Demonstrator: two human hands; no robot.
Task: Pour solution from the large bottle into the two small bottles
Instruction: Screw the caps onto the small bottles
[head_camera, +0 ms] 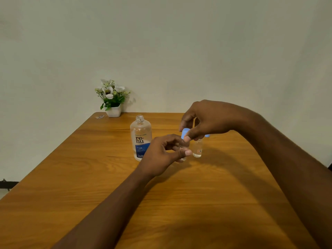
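Left hand grips the small bottle at three o'clock of the uncapped large bottle while right hand pinches its blue cap; best practice: bottle upright, cap square to the neck.

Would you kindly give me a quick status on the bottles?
Left hand grips small bottle. Right hand pinches blue cap at its top. Large bottle uncapped, upright. Path clear.
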